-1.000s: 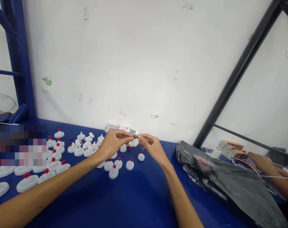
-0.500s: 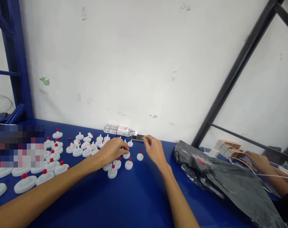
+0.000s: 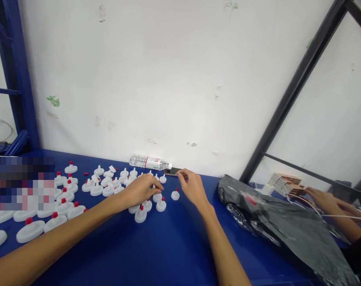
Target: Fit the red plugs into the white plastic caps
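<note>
My left hand [image 3: 143, 190] is bent over the blue table, with thumb and fingers closed around the top of a white spout cap [image 3: 157, 198]. The fingers partly cover that cap. Close by stand white spout caps with red tips [image 3: 140, 215], and one more red-tipped cap [image 3: 175, 194] sits between my hands. To the right, my right hand [image 3: 192, 186] is pinched just above the table, with a speck of red showing at its fingers, apparently a small red tip. Behind it lies a dark phone [image 3: 172, 171], partly hidden.
Many white caps without red tips [image 3: 96, 190] and larger red-tipped caps [image 3: 64, 207] spread over the left side. A clear water bottle [image 3: 150, 162] lies against the wall. Grey plastic bag [image 3: 287, 226] covers the right side, beyond which another person's hand [image 3: 320, 198] handles something near stacked brown pieces.
My left hand has shifted slightly up off the cap's body, which shows more below it. My right hand has barely moved. The whole view has drifted slightly.
</note>
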The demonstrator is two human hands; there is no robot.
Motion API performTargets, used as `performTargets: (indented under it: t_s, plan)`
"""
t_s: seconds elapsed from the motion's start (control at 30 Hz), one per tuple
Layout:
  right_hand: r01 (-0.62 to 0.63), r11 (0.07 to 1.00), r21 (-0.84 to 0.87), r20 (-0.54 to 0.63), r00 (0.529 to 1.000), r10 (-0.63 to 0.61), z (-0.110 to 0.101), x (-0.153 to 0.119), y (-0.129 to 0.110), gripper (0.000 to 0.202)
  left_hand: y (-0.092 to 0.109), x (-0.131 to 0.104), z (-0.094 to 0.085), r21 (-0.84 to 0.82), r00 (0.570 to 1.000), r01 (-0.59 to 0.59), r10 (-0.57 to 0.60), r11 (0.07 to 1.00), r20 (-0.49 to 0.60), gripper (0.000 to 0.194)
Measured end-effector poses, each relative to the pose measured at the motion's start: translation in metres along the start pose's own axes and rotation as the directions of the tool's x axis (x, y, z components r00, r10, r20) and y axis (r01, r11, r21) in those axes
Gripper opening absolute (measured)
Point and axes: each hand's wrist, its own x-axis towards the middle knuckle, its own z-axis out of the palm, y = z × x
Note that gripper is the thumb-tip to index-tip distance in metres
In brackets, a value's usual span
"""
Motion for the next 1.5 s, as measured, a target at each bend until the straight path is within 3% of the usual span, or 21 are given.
performTargets:
  t_s: [0.13, 0.23, 0.37, 0.5, 0.73, 0.93, 1.03, 1.17, 1.33, 1.5]
  plan:
    - [0.003, 1.0, -0.004, -0.001, 1.0, -0.003, 0.0, 0.0, 0.0, 0.023, -0.001, 0.002, -0.001, -0.003, 1.0, 0.023, -0.023, 1.0, -0.005, 0.028]
    - [0.002, 1.0, -0.006, -0.005, 1.0, -0.002, 0.001, 0.0, 0.001, 0.023, -0.001, 0.005, -0.012, 0.033, 0.999, 0.041, -0.04, 0.999, -0.028, 0.035]
    - [-0.01, 1.0, -0.014, -0.02, 1.0, 0.01, 0.0, 0.0, 0.003, 0.023, -0.005, 0.004, -0.034, 0.149, 0.992, 0.112, -0.101, 0.982, -0.077, 0.035]
    - [-0.019, 1.0, -0.019, -0.038, 0.999, 0.018, -0.002, 0.001, 0.004, 0.023, -0.01, -0.001, -0.045, 0.301, 0.979, 0.2, -0.202, 0.932, -0.024, 0.029]
    - [-0.006, 1.0, 0.017, -0.016, 1.0, 0.007, -0.004, 0.0, 0.001, 0.024, -0.013, -0.005, -0.039, 0.294, 0.958, 0.204, -0.253, 0.934, 0.139, 0.024]
    - [0.065, 0.981, 0.181, 0.054, 0.996, -0.076, -0.003, -0.003, -0.016, 0.024, -0.01, 0.003, -0.036, 0.061, 0.985, 0.17, -0.17, 0.984, -0.002, 0.029]
    - [0.1, 0.957, 0.273, 0.105, 0.986, -0.133, 0.0, -0.007, -0.028, 0.036, -0.003, 0.004, -0.034, -0.086, 0.99, 0.135, -0.138, 0.987, -0.039, 0.031]
    - [0.114, 0.937, 0.331, 0.122, 0.979, -0.162, 0.005, -0.007, -0.033, 0.024, 0.002, 0.004, -0.029, -0.206, 0.993, 0.092, -0.106, 0.974, -0.058, 0.033]
    - [0.071, 0.951, 0.301, 0.033, 0.996, -0.085, 0.0, -0.003, -0.023, 0.021, -0.013, 0.007, -0.023, -0.154, 0.986, 0.159, -0.166, 0.975, -0.03, 0.037]
    - [0.04, 0.97, 0.239, -0.013, 0.999, -0.038, -0.004, -0.002, -0.015, 0.019, -0.028, 0.007, -0.015, -0.03, 0.982, 0.13, -0.125, 0.991, 0.142, 0.025]
